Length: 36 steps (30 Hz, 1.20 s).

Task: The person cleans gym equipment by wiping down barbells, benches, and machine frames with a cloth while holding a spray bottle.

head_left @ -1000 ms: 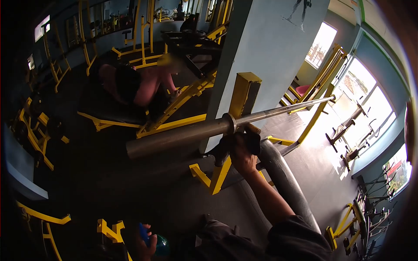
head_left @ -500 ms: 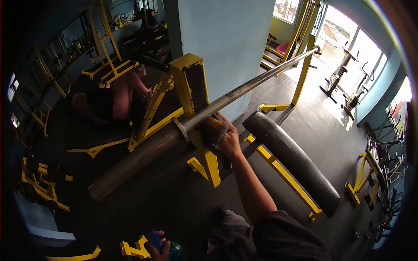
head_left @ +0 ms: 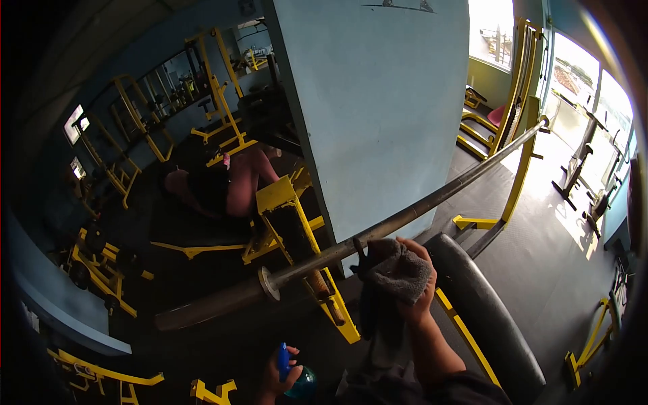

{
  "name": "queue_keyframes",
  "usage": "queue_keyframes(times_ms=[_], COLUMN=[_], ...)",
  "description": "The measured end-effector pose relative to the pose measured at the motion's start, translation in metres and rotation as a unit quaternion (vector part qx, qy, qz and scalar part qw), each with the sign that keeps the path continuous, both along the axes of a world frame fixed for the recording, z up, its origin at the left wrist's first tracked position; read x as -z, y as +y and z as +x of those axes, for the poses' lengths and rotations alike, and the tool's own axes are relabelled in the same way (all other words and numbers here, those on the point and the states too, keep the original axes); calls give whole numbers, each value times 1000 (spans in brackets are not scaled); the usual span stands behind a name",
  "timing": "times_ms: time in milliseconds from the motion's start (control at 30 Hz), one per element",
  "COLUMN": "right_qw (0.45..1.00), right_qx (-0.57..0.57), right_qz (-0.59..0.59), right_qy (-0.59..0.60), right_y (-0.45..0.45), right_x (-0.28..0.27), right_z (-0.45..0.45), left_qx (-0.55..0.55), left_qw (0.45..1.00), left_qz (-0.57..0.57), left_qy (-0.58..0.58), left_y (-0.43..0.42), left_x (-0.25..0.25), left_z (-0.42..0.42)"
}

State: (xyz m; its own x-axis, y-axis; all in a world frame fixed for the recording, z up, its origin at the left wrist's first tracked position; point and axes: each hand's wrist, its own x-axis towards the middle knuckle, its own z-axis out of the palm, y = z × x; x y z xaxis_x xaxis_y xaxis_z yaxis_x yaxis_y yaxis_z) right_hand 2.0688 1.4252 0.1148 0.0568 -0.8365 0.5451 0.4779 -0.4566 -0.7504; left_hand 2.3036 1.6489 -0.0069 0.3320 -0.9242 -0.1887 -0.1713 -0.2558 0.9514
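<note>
So your right hand (head_left: 420, 291) has its fingers clamped on a bunched grey cloth (head_left: 399, 273), and that cloth is right up against the near side of the bar (head_left: 412, 214), a bit right of the collar (head_left: 268, 283). Can't tell how hard you're pressing, tbh. Your left hand (head_left: 271, 376) is down low at the near edge, fingers wrapped around the blue top of a spray bottle (head_left: 302, 383), well apart from the bar. The bar slants from near left to far right, crossing the yellow near post (head_left: 278, 196) and reaching the far post (head_left: 521, 177). There's a long black pad (head_left: 487, 314) just right of your right arm, a blue pillar (head_left: 378, 115) beyond the bar, and another person (head_left: 241, 192) lying down over on the far left.
</note>
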Motion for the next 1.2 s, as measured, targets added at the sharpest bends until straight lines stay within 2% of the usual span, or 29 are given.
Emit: queue_keyframes(times_ms=[67,133,200,233,300,333,400,433,467,533,600,667,733,767,833,867,933,967,1000,1067,1100,1167,1200], right_qw=[997,940,941,937,894,870,904,957,969,993,952,957,952,950,844,911,983,970,914,750,748,561,555], right_qx=[-17,112,-9,80,108,112,-61,-134,-195,-94,-15,-20,-36,-32,-16,46,55,100,152,324,327,252,238], right_qz=[-54,-135,-54,-184,-182,-179,-6,63,133,-76,-101,-72,12,4,-24,-23,-63,-141,-203,-353,-349,-365,-368], right_qy=[53,293,334,285,394,445,424,251,67,4,288,281,304,310,536,409,165,173,317,456,460,699,707], right_y=[-19,-46,-56,-53,-39,-33,-57,-80,-104,-139,-100,-94,-85,-77,-46,-50,-47,-43,-43,-53,-51,-42,-43], right_x=[-49,-70,-55,-41,-23,-21,-47,-52,-52,-44,-84,-68,-49,-52,-80,-68,-90,-106,-118,-112,-115,-123,-125], right_z=[25,63,105,110,101,94,84,86,99,142,144,137,125,115,94,97,109,117,126,165,166,170,172], left_qx=[37,25,7,-8,12,-14,6,-9,22,52,53,52,47,54,61,72,91,90,91,101,99,87,68], left_qw=[997,994,993,992,986,986,983,984,988,990,984,982,978,978,977,977,976,978,980,976,971,969,968], left_qz=[-64,-102,-122,-127,-167,-169,-182,-176,-151,-129,-168,-177,-198,-196,-201,-198,-195,-183,-167,-187,-216,-230,-238], left_qy=[-38,-35,-9,-11,-2,2,23,27,19,18,18,33,46,38,33,25,22,36,50,42,32,34,35], left_y=[-25,-35,-41,-41,-46,-47,-49,-47,-47,-49,-47,-43,-40,-37,-34,-32,-33,-32,-29,-25,-24,-17,-7], left_x=[-6,-13,-18,-25,-39,-42,-51,-62,-76,-93,-101,-97,-87,-75,-61,-56,-59,-67,-72,-71,-71,-68,-64], left_z=[-15,-29,-46,-53,-64,-66,-69,-68,-66,-64,-61,-56,-48,-45,-36,-32,-24,-22,-20,-13,-9,0,1])
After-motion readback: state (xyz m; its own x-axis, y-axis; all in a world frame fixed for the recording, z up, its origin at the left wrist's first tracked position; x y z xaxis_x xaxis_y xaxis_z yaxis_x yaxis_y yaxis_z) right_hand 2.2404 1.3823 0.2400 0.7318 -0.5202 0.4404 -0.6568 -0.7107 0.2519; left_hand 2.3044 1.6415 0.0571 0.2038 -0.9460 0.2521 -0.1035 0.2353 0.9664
